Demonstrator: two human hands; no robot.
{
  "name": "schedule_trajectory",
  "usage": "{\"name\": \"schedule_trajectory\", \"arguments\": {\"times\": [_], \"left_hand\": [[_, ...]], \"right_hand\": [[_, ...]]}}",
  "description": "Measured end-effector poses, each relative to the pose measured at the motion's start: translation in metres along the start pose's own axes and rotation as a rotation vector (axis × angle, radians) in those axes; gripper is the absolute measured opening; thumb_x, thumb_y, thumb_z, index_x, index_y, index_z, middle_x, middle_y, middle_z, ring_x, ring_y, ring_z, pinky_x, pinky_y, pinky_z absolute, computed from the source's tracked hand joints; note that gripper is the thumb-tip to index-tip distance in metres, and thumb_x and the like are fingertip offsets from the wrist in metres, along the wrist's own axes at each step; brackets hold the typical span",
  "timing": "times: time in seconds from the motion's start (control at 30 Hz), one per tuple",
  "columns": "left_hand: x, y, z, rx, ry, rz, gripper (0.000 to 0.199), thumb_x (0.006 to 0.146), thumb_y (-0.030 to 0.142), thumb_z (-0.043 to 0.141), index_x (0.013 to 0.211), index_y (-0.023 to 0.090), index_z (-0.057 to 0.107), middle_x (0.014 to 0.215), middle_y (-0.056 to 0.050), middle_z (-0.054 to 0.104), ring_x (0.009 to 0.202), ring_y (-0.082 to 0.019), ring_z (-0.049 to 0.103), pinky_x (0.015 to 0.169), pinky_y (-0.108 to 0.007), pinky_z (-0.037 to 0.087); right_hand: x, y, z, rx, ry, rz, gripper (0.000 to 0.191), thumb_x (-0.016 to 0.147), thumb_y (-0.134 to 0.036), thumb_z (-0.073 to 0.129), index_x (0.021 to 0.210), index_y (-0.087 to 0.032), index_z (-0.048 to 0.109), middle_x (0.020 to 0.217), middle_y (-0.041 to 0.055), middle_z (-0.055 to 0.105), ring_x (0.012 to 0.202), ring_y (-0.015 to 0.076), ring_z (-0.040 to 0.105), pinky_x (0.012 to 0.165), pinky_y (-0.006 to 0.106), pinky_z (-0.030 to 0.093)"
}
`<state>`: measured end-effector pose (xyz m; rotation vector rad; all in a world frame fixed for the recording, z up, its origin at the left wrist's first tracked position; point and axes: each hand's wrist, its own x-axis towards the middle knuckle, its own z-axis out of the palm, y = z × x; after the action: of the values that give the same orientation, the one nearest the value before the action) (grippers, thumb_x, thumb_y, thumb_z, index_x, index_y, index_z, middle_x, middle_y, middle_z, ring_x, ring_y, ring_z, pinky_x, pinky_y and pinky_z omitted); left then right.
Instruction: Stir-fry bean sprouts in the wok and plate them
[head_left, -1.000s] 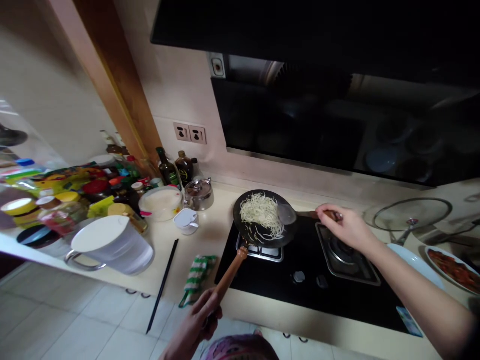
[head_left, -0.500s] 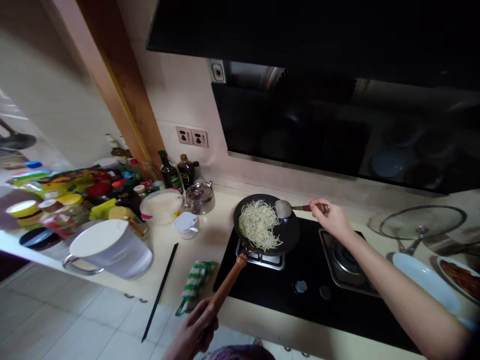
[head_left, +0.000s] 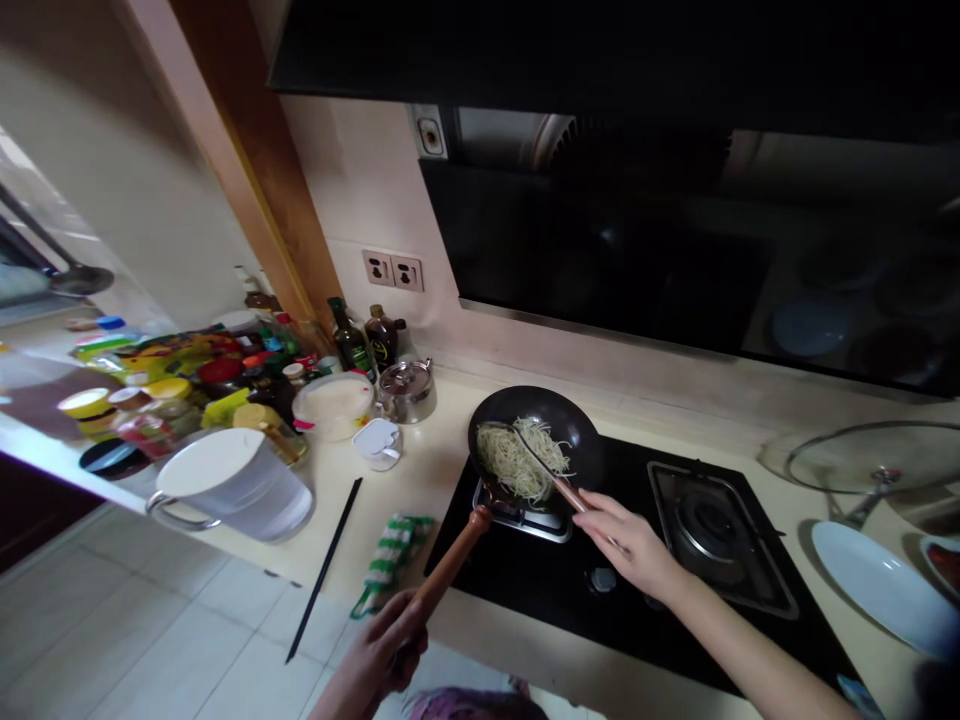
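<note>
Black pan [head_left: 576, 425], brown handle [head_left: 448, 567], whitish strands [head_left: 507, 472], green-white striped cloth [head_left: 393, 553], perhaps purplish fabric [head_left: 476, 705]

The wok [head_left: 581, 437] is round and dark inside, its opening facing up, with a long, reddish-brown wooden handle [head_left: 448, 578] slanting out from its near side. Whether the wok sits level or slightly tilted is hard to tell. Pale, thin strands [head_left: 517, 477] lie in a loose, tangled heap toward its near left, leaving the far and right wall bare. A spatula [head_left: 568, 492] slants over the wok's near right rim, its thin shaft crossing the heap, its head at the strands and its brown grip outside.
</note>
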<state>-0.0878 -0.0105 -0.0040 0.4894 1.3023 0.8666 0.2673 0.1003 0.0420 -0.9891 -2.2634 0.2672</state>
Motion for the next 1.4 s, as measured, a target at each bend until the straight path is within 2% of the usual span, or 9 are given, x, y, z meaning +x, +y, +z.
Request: {"name": "schedule_trajectory", "arguments": {"times": [0.17, 0.27, 0.47, 0.67, 0.8, 0.93, 1.13, 1.27, 1.4], "left_hand": [[0.003, -0.001, -0.005, 0.007, -0.018, -0.020, 0.049, 0.068, 0.056, 0.071, 0.102, 0.022, 0.062, 0.063, 0.001, 0.054, 0.051, -0.010, 0.042, 0.046, -0.021, 0.026], [0.003, -0.002, -0.007, 0.018, -0.035, -0.025, 0.048, 0.067, 0.056, 0.071, 0.101, 0.022, 0.062, 0.064, 0.002, 0.054, 0.051, -0.008, 0.042, 0.046, -0.020, 0.025], [0.003, -0.004, -0.011, 0.040, -0.108, 0.023, 0.052, 0.069, 0.060, 0.068, 0.102, 0.021, 0.061, 0.065, 0.002, 0.053, 0.048, -0.006, 0.038, 0.045, -0.020, 0.024], [0.004, -0.007, -0.011, 0.068, -0.096, 0.024, 0.065, 0.063, 0.063, 0.071, 0.110, 0.021, 0.059, 0.065, 0.002, 0.055, 0.048, -0.007, 0.039, 0.044, -0.020, 0.026], [0.006, -0.010, -0.010, 0.056, -0.054, 0.056, 0.066, 0.062, 0.064, 0.069, 0.110, 0.020, 0.060, 0.062, 0.002, 0.055, 0.045, -0.008, 0.038, 0.042, -0.020, 0.023], [0.006, -0.011, -0.012, 0.041, -0.058, 0.031, 0.068, 0.063, 0.063, 0.069, 0.114, 0.020, 0.057, 0.063, 0.002, 0.056, 0.046, -0.008, 0.040, 0.042, -0.019, 0.025], [0.004, -0.006, -0.012, 0.065, -0.101, 0.024, 0.061, 0.067, 0.061, 0.068, 0.111, 0.021, 0.057, 0.066, 0.002, 0.057, 0.048, -0.007, 0.039, 0.044, -0.019, 0.026], [0.001, -0.004, -0.010, 0.058, -0.083, 0.013, 0.059, 0.067, 0.062, 0.067, 0.108, 0.021, 0.058, 0.065, 0.003, 0.056, 0.048, -0.007, 0.039, 0.044, -0.019, 0.025], [0.001, -0.002, -0.008, 0.057, -0.040, 0.018, 0.061, 0.063, 0.062, 0.070, 0.107, 0.022, 0.060, 0.064, 0.002, 0.057, 0.048, -0.008, 0.040, 0.044, -0.019, 0.026]], "right_hand": [[-0.007, -0.061, -0.090, -0.113, -0.255, 0.009, 0.034, 0.088, -0.016, 0.052, 0.113, -0.033, 0.067, 0.132, 0.0055, 0.059, 0.103, 0.0234, 0.067, 0.084, 0.033, 0.058], [0.011, -0.103, -0.115, -0.102, -0.351, 0.063, 0.031, 0.085, -0.019, 0.056, 0.109, -0.034, 0.069, 0.116, 0.0041, 0.067, 0.089, 0.0218, 0.071, 0.073, 0.030, 0.060], [0.058, -0.095, -0.083, -0.170, -0.319, 0.125, 0.025, 0.089, -0.022, 0.046, 0.098, -0.023, 0.070, 0.094, 0.0050, 0.071, 0.074, 0.0155, 0.067, 0.069, 0.028, 0.054], [0.138, -0.039, -0.131, -0.162, -0.132, 0.624, 0.011, 0.079, -0.025, 0.059, 0.079, -0.017, 0.068, 0.057, 0.0014, 0.067, 0.047, 0.0146, 0.062, 0.048, 0.025, 0.049], [0.171, -0.026, -0.110, 0.110, 0.030, 0.977, 0.012, 0.074, -0.018, 0.062, 0.063, -0.015, 0.059, 0.038, 0.0032, 0.057, 0.035, 0.0167, 0.058, 0.037, 0.025, 0.048], [0.166, -0.040, -0.080, 0.226, 0.049, 0.928, 0.006, 0.078, -0.017, 0.058, 0.073, -0.014, 0.060, 0.058, 0.0069, 0.068, 0.047, 0.0171, 0.066, 0.044, 0.026, 0.054], [0.151, -0.042, -0.108, -0.055, -0.083, 0.641, 0.008, 0.077, -0.022, 0.058, 0.073, -0.018, 0.064, 0.063, 0.0011, 0.071, 0.048, 0.0124, 0.064, 0.047, 0.021, 0.048], [0.129, -0.025, -0.093, -0.068, 0.019, 0.722, 0.014, 0.082, -0.022, 0.052, 0.078, -0.018, 0.064, 0.069, 0.0020, 0.073, 0.050, 0.0128, 0.065, 0.051, 0.021, 0.048], [0.106, -0.025, -0.088, 0.003, -0.052, 0.555, 0.019, 0.086, -0.033, 0.052, 0.087, -0.020, 0.066, 0.072, 0.0005, 0.073, 0.062, 0.0147, 0.068, 0.057, 0.023, 0.050]]}}
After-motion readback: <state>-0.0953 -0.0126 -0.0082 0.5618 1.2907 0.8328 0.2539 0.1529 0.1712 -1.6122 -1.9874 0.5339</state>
